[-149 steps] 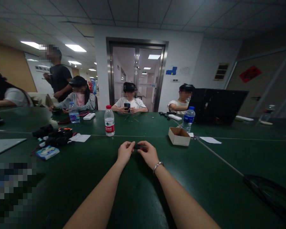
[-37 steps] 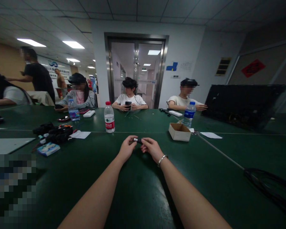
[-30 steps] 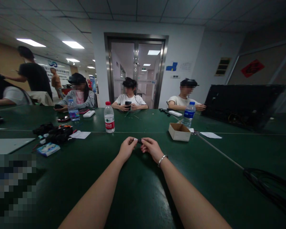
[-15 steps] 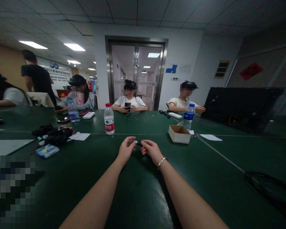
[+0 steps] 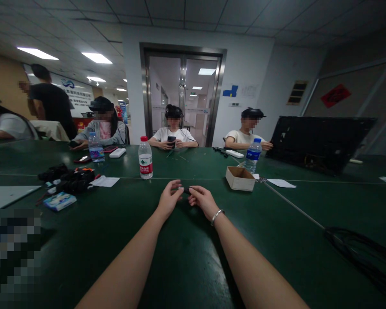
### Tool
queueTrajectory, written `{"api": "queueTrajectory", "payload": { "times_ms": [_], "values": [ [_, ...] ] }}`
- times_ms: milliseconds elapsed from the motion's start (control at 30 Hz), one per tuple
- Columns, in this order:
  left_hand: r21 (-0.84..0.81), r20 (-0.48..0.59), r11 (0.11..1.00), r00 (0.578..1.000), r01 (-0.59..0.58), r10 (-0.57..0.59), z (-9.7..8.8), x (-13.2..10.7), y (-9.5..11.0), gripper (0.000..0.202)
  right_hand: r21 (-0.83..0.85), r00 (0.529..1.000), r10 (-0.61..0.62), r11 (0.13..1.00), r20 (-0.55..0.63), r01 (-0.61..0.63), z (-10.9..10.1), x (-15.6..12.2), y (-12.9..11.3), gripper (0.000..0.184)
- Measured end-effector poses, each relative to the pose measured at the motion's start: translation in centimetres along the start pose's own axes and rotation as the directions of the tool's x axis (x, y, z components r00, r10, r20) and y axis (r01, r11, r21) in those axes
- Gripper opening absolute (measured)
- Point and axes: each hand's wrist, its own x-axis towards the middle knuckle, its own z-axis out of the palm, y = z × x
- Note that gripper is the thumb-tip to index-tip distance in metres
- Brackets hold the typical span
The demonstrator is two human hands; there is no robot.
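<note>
Between my two hands, over the green table (image 5: 193, 244), is a small dark stick-like object (image 5: 186, 190); its exact kind is too small to make out. My right hand (image 5: 203, 200), with a silver bracelet at the wrist, pinches its right end between thumb and fingers. At its left end, the thumb and curled fingers of my left hand (image 5: 170, 199) close on the tip. Fingers cover much of the object.
A red-capped water bottle (image 5: 146, 159) stands ahead to the left, an open cardboard box (image 5: 239, 179) to the right near a blue-capped bottle (image 5: 252, 156). Black gear (image 5: 75, 180) lies left, coiled cable (image 5: 357, 249) right. Several people sit across the table.
The silvery end of the object, visible earlier between my hands, is now covered by my left fingers. My view has shifted slightly; both hands stay at about the same place.
</note>
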Motion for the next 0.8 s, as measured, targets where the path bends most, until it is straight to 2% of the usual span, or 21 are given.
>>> {"api": "queueTrajectory", "payload": {
  "times_ms": [100, 267, 500, 667, 800],
  "values": [
    [0.017, 0.084, 1.0, 0.996, 0.003, -0.005, -0.1, -0.3, 0.5, 0.04, 0.0, 1.0, -0.004, 1.0, -0.008, 0.004, 0.0, 0.0, 0.0, 0.027],
    [0.035, 0.088, 0.999, 0.996, 0.025, -0.028, -0.3, -0.2, 0.3, 0.034, -0.005, 1.0, -0.018, 1.0, 0.001, 0.018, 0.0, 0.0, 0.0, 0.031],
    [0.072, 0.002, 0.993, 0.996, 0.09, -0.09, -0.1, 0.6, -0.8, 0.036, -0.042, 0.998, -0.041, 0.998, 0.044, 0.043, -0.1, -0.1, 0.0, 0.033],
    [0.154, -0.063, 0.984, 0.995, 0.086, -0.077, 0.0, 0.5, -1.0, 0.04, -0.078, 0.995, -0.074, 0.994, 0.066, 0.079, -0.1, -0.1, 0.1, 0.034],
    [0.216, -0.075, 0.972, 0.995, 0.087, -0.073, 0.0, 0.5, -0.8, 0.042, -0.113, 0.99, -0.108, 0.987, 0.089, 0.118, 0.0, -0.2, 0.0, 0.038]
  ]
}}
